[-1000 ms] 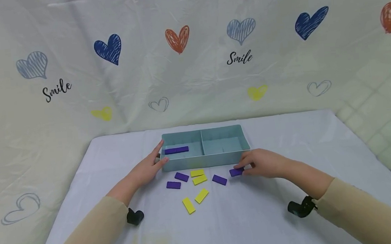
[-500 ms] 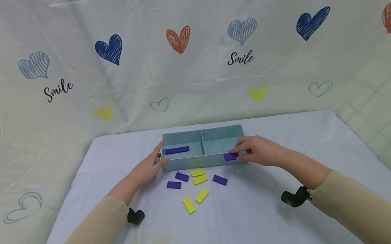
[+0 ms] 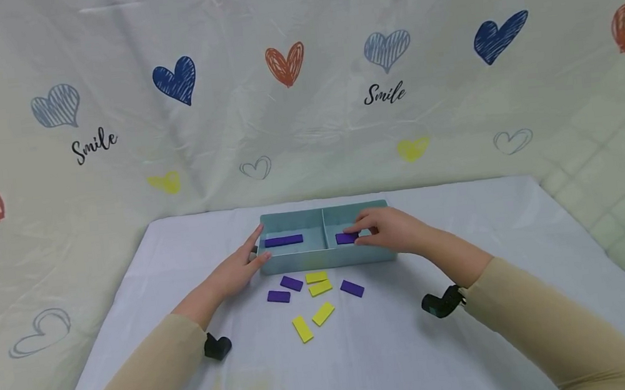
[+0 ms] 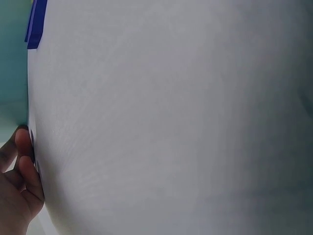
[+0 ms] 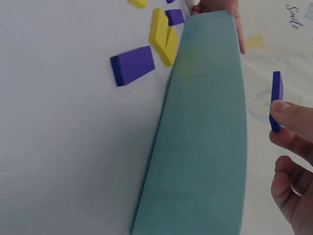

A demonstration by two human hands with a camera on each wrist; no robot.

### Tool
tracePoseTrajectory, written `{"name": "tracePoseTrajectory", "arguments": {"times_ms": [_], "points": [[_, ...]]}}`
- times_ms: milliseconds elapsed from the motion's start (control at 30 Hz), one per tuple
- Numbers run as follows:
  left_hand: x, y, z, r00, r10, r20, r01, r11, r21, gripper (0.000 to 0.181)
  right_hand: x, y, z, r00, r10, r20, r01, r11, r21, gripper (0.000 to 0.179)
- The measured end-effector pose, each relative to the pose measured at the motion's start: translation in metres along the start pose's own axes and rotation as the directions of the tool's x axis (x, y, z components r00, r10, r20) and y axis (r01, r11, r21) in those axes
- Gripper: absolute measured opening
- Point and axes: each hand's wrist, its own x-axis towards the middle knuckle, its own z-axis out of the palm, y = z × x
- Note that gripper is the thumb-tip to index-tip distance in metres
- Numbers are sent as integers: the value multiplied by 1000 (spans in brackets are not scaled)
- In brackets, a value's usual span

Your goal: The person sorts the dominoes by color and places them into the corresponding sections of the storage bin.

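In the head view, my right hand [image 3: 386,229] pinches a purple rectangular block [image 3: 346,238] between thumb and fingertips over the right compartment of the light-blue divided box [image 3: 302,260]. The right wrist view shows this purple block [image 5: 277,93] held on edge, above the box's rim. My left hand [image 3: 236,270] rests against the box's left end, thumb at the front corner and index finger stretched towards the back. Two purple blocks [image 3: 283,240] lie end to end in the left compartment.
In front of the box lie several yellow blocks [image 3: 322,313] and three purple blocks [image 3: 352,288]. A white cloth [image 3: 374,365] covers the table. Behind it hangs a pale sheet [image 3: 334,130] printed with hearts.
My right hand has carried the purple block from the cloth in front of the box, up past the front wall and leftward over the right compartment. The left hand stays at the box's end.
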Motion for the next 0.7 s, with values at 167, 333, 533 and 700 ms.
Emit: {"name": "tracePoseTrajectory", "arguments": {"times_ms": [167,333,533,700], "points": [[0,0,1,1000,-10,6,10,1000,-8,74,20,-5,3,1000,14,14,-15,1000,26,34],[1,0,2,1000,-8,1,8,1000,-15,73,41,-12,5,999,22,32,-23,999,45,34],[0,-1,2,1000,7,-1,-7,1000,-12,73,62,-20,9,998,30,53,-32,999,44,36],[-1,1,0,1000,-1,-1,1,1000,-8,74,80,-29,13,996,56,63,-58,998,25,36]]}}
